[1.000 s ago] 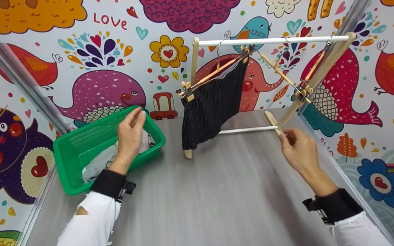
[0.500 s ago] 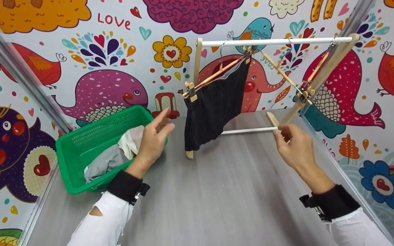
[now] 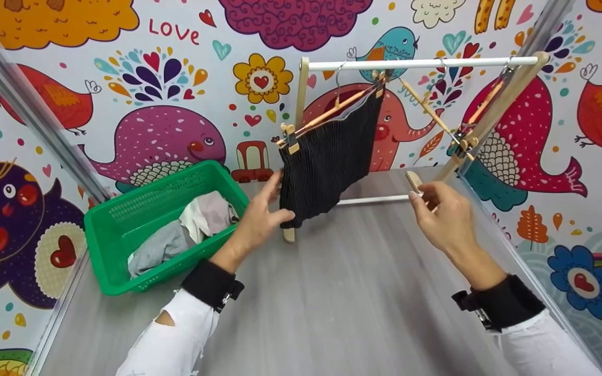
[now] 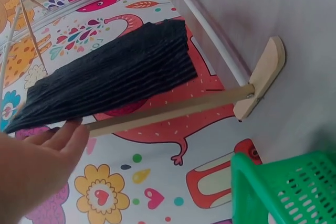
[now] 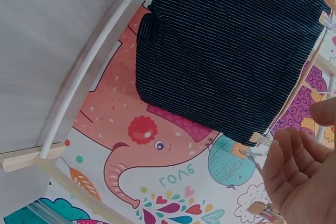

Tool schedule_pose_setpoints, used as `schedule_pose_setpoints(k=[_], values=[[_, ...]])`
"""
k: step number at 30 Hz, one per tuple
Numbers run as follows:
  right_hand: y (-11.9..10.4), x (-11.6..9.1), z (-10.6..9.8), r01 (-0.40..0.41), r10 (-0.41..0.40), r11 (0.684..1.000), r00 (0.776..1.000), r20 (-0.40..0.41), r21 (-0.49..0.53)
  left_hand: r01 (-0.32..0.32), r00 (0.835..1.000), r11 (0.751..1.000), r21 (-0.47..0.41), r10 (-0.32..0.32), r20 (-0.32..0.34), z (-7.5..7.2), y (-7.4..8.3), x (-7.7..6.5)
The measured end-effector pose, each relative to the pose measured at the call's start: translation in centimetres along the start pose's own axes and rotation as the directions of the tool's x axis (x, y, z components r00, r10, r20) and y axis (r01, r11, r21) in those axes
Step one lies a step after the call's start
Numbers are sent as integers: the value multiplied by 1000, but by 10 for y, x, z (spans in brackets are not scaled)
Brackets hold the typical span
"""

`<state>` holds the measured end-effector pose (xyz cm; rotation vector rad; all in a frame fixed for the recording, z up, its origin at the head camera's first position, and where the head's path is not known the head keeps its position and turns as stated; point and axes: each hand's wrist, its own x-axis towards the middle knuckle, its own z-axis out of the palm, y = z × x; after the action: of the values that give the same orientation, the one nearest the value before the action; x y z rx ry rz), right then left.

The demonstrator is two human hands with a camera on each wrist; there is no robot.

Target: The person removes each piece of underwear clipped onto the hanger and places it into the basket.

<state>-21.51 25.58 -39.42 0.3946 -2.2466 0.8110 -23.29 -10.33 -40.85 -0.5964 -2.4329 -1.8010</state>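
A black pinstriped garment [image 3: 332, 156], shorts or a skirt, hangs from a wooden clip hanger [image 3: 350, 102] on a small drying rack's white rail [image 3: 411, 63]. Clips hold its waistband at both ends. My left hand [image 3: 256, 219] is at the garment's near left edge, thumb and fingers spread; in the left wrist view its fingers [image 4: 65, 140] meet the cloth's edge, their tips partly hidden. My right hand [image 3: 447, 216] hovers in front of the rack's right foot, fingers loosely bent, holding nothing. The right wrist view shows that hand [image 5: 304, 177] apart from the cloth.
At the left stands a green basket [image 3: 95, 256] with a grey cloth [image 3: 162, 248] and a pale cloth [image 3: 209, 214] inside. Two more hangers, including a slanted one [image 3: 426, 107], hang at the rack's right. A lower white bar [image 3: 377, 200] joins the feet. Patterned walls enclose the grey table [image 3: 332, 303].
My left hand has moved right, from above the basket to the garment's left edge, its fingers spreading. My right hand has shifted slightly left, away from the rack's right foot.
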Motion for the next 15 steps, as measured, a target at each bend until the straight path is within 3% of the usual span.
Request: schedule_pose_setpoints(k=[9,15], values=[[-6,7,2,14,-14,1000,1000,-4,13,5,997,1000,-12,-4,83,17,3,-5],[-9,9,3,5,-6,1000,1000,19,20,-57,987,998,21,54,149,27,5,-7]])
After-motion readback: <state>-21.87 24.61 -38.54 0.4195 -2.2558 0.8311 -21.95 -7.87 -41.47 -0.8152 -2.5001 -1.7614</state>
